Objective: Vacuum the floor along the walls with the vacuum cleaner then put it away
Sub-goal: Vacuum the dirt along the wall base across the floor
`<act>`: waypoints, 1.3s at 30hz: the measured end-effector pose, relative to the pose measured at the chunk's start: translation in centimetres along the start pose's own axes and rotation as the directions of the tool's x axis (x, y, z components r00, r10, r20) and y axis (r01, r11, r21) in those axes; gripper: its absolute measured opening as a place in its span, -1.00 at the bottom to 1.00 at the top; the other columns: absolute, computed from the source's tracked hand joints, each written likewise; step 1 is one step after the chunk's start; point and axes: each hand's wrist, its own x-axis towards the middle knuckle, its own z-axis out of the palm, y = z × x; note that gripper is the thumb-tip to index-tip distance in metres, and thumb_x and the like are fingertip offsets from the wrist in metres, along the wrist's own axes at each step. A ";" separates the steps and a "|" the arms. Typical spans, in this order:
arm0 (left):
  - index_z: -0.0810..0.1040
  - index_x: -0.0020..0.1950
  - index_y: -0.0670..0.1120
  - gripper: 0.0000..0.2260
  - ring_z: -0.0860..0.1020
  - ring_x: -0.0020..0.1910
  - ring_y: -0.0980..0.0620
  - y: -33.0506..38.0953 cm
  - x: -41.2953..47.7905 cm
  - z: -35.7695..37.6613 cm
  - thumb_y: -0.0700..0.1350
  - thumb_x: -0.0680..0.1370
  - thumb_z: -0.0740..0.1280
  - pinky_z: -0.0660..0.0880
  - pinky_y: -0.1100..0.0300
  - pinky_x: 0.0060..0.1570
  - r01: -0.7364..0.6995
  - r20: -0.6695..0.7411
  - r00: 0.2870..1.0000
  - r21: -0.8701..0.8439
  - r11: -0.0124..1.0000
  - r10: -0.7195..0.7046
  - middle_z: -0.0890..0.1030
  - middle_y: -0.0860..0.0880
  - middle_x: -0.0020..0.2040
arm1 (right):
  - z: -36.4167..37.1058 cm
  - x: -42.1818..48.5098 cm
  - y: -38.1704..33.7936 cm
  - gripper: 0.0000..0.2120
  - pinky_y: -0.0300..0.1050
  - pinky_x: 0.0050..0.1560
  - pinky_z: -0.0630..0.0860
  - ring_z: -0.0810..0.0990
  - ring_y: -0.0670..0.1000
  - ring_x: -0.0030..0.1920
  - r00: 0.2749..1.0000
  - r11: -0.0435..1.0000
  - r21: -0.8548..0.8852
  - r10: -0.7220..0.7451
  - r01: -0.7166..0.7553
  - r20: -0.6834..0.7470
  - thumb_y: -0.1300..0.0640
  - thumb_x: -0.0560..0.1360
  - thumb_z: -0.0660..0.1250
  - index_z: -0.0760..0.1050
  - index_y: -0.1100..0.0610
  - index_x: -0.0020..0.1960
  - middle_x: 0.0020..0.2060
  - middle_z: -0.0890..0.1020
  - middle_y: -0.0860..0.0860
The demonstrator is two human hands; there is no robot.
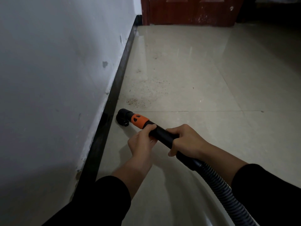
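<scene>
A black vacuum wand [162, 136] with an orange collar [140, 121] points down-left at the floor. Its round black nozzle [122, 116] sits on the tiles right beside the black baseboard [114, 88]. My left hand [143, 141] grips the wand just behind the orange collar. My right hand [187, 141] grips the wand further back, where it meets the ribbed grey hose [228, 196]. The hose runs off the lower right edge. A patch of brownish dirt specks [140, 100] lies on the tiles just beyond the nozzle.
A white scuffed wall [57, 70] fills the left side above the baseboard. Glossy beige floor tiles [211, 79] stretch ahead and to the right. A dark red wooden door [192, 12] closes the far end.
</scene>
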 end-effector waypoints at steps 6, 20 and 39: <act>0.62 -0.17 -0.26 -0.92 0.69 -0.24 -0.03 0.6 1.4 -0.3 -0.31 0.38 0.48 0.59 0.26 -0.37 -0.006 -0.004 1.000 0.009 1.000 0.006 0.69 -0.19 -0.23 | 0.9 1.2 -0.5 -0.56 -0.05 -0.19 0.60 0.64 0.12 -0.20 1.000 1.000 -0.001 -0.018 0.018 -0.010 0.38 0.27 0.41 0.65 0.04 0.08 -0.18 0.67 0.16; 0.62 -0.02 -0.25 -0.84 0.68 -0.09 -0.09 0.9 4.5 -2.0 -0.28 0.41 0.44 0.58 0.16 -0.16 -0.007 0.035 0.999 0.066 0.998 0.005 0.69 -0.20 -0.09 | 4.0 2.3 -0.7 -0.67 -0.02 -0.25 0.56 0.61 0.11 -0.24 0.991 0.995 -0.055 -0.087 0.082 -0.104 0.36 0.27 0.40 0.60 0.13 0.00 -0.24 0.63 0.15; 0.60 -0.07 -0.20 -0.92 0.65 -0.14 -0.07 -0.2 4.4 -1.2 -0.26 0.45 0.37 0.55 0.13 -0.14 -0.013 0.158 0.987 0.071 0.997 0.001 0.68 -0.10 -0.25 | 3.7 1.3 0.3 -0.79 -0.20 -0.40 0.36 0.50 0.03 -0.35 0.973 0.982 -0.160 -0.130 0.099 -0.193 0.33 0.33 0.35 0.54 0.14 -0.06 -0.31 0.57 0.09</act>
